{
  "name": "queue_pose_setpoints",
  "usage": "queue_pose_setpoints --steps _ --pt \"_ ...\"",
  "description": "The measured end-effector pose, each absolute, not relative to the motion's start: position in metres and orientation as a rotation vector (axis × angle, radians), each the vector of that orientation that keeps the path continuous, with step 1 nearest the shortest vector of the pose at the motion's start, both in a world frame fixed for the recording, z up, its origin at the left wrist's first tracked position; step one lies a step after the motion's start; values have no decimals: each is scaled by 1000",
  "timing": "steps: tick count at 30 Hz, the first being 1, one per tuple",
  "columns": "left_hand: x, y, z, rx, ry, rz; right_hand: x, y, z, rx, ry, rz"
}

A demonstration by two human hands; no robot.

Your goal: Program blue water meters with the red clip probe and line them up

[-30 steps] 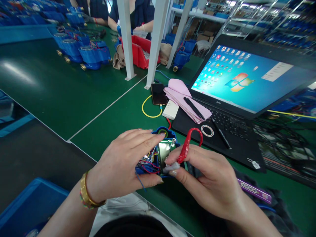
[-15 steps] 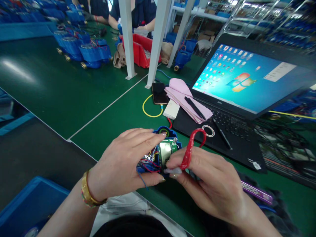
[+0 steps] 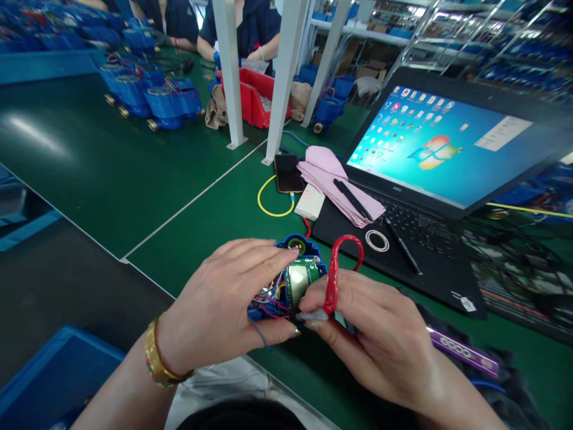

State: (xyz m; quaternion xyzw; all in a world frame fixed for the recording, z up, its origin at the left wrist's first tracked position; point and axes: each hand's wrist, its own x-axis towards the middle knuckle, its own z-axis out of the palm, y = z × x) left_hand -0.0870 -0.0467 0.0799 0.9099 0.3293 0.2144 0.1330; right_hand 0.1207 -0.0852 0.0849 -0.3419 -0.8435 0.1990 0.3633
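Observation:
My left hand [image 3: 233, 292] is wrapped round a blue meter housing [image 3: 320, 267], steadying it above the green table. Inside the housing show a green circuit board with a small grey display [image 3: 299, 280] and thin coloured wires [image 3: 275, 298]. My right hand [image 3: 376, 328] pinches a pale, whitish connector [image 3: 313, 315] at the near right corner of the board. A thick red cable [image 3: 333, 280] loops up from that connector over my right fingers. Whether the connector is seated in the board cannot be made out.
An open laptop [image 3: 353, 245] stands at right with a pink cloth [image 3: 324, 164], pens and a white ring [image 3: 376, 240] on it. A phone [image 3: 287, 173] lies beyond the housing. White posts [image 3: 280, 77], a red bin [image 3: 250, 98] and blue meters [image 3: 170, 104] stand farther back, near co-workers.
Both hands keep their grip on the housing and the connector. The red cable loop has shifted slightly left, and the view has tilted a little.

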Motion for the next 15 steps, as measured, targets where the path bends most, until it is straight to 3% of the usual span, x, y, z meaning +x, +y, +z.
queue_pose_setpoints --steps 15 --pt "-87 -46 77 2701 954 647 119 -86 85 -887 -2178 582"
